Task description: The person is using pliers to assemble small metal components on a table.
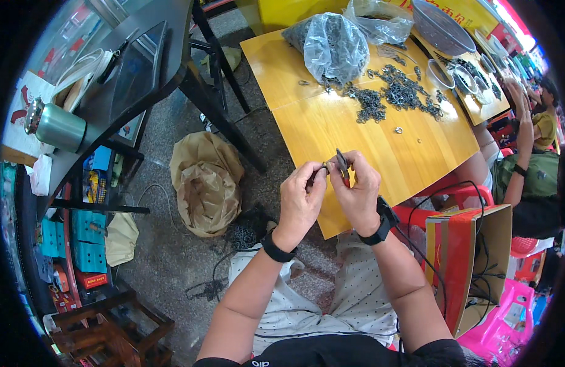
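My left hand (299,197) is closed, with thumb and forefinger pinching a small metal piece (324,166) too tiny to make out fully. In my right hand (359,194) is a pair of pliers (342,161) with dark jaws and a red handle, the jaws pointing up and away from me. The two hands are close together over the near left edge of the wooden table (294,131). Farther back on the table lies a loose heap of dark metal chains (399,92). A small shiny metal piece (398,130) lies nearer to me.
Clear plastic bags of chain (336,49) stand at the table's back, beside a grey basin (442,27). An open brown sack (206,189) sits on the floor at left. A cardboard box (444,275) with cables is at right, near another person's arm (522,147).
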Available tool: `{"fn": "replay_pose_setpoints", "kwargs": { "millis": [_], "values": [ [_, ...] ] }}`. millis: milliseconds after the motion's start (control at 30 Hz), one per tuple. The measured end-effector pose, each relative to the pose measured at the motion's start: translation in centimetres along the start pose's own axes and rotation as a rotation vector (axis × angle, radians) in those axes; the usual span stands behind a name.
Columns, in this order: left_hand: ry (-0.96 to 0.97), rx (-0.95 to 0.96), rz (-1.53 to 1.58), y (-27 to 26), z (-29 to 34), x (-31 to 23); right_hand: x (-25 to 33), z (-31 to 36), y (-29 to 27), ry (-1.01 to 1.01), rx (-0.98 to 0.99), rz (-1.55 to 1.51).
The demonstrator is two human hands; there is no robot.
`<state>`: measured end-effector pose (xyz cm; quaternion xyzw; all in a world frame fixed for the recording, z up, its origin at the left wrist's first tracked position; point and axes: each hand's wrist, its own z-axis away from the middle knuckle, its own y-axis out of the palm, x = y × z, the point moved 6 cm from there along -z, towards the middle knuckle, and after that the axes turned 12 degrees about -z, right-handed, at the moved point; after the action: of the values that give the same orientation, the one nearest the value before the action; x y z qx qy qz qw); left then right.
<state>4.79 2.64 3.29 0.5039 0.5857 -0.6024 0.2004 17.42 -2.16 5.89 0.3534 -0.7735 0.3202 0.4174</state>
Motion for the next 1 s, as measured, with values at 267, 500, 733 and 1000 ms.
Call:
{"fn": "replay_pose_setpoints", "kwargs": {
  "millis": [267, 500, 733, 1000],
  "values": [
    [0.126, -0.217, -0.064, -1.7, -0.2, 0.2, -1.2, -0.3, -1.2, 0.400, 0.303, -0.100],
    [0.173, -0.202, -0.112, -1.5, -0.3, -0.9, -0.6, -0.7, -1.5, 0.087, 0.323, 0.093],
    [0.235, -0.192, -0.122, -1.3, -0.3, -0.6, -0.1, -0.9, -1.5, 0.128, 0.373, 0.133],
    [0.244, -0.190, -0.110, -1.4, -0.3, -0.7, -0.1, -0.9, -1.4, 0.122, 0.367, 0.155]
  ]
}}
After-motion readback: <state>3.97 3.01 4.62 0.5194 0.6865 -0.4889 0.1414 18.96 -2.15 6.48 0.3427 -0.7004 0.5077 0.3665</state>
